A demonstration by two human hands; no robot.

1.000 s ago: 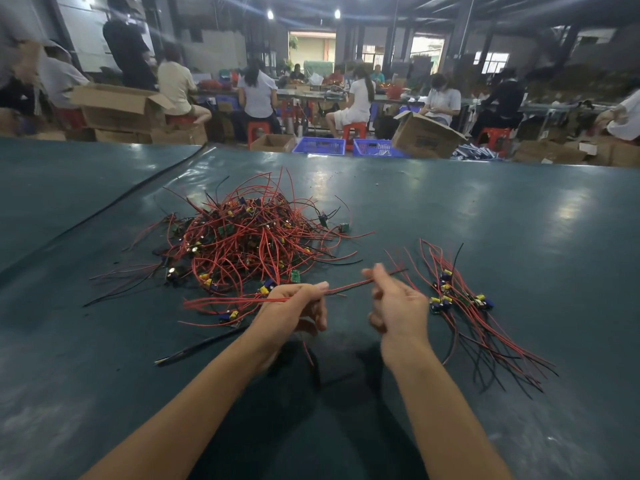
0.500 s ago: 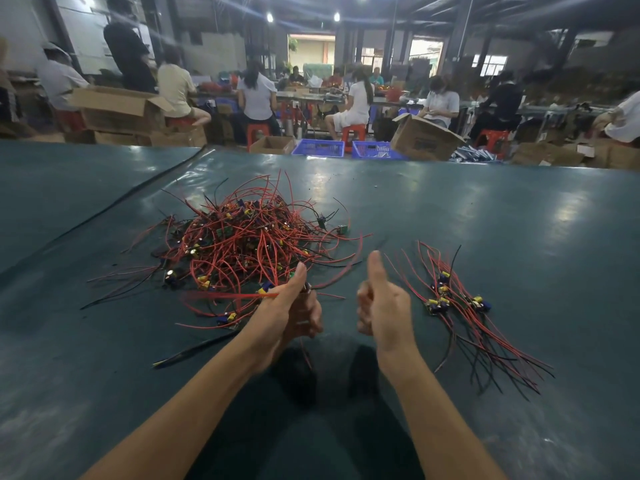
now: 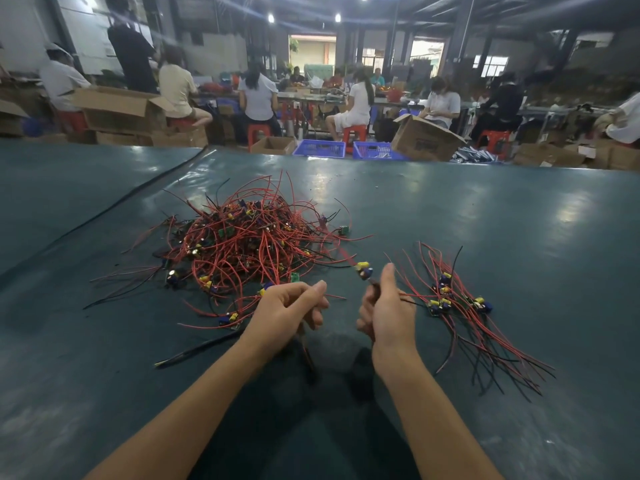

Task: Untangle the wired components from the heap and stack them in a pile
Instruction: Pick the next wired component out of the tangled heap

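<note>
Centre frame, both grips are clamping the leads of a red-wired component [image 3: 363, 270] (blocky yellow-and-blue body): left hand [image 3: 291, 308] beside the tangled heap [image 3: 249, 244], right hand [image 3: 388, 310] beside the fanned pile [image 3: 457, 306], on a glossy teal surface [image 3: 519, 237].
</note>
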